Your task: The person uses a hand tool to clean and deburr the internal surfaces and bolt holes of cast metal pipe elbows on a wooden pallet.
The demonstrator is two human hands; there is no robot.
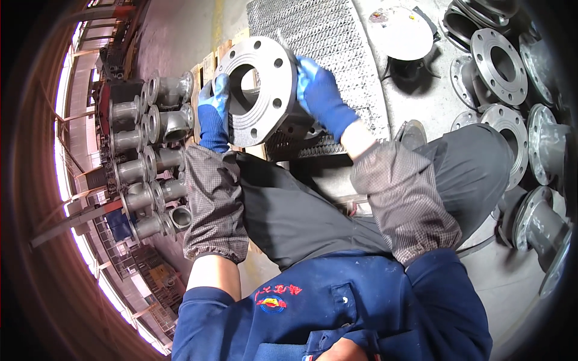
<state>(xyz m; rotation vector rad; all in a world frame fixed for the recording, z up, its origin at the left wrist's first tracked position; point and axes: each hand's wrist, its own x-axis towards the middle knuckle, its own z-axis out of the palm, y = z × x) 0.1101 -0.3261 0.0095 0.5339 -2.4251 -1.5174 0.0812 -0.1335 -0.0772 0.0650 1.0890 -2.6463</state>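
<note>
Between my gloved hands is a grey metal flanged pipe fitting (269,111), its round face tilted toward me. Bolt holes ring a large central bore. My left hand (215,111), in a blue glove, grips the flange's left rim, with fingers over the edge near the bore. On the opposite side, my right hand (325,93) presses its gloved fingers against the right rim; some fingertips are hidden behind it. Below and behind the fitting lies a textured metal plate (319,30), partly covered by the fitting and my right hand.
Several flanged pipe fittings (171,123) stand in rows at the left. More flanged fittings (498,66) crowd the right side, close to my knee. A round white-topped stool (400,36) stands beyond the plate. Wooden pallet slats (209,65) show left of the held fitting.
</note>
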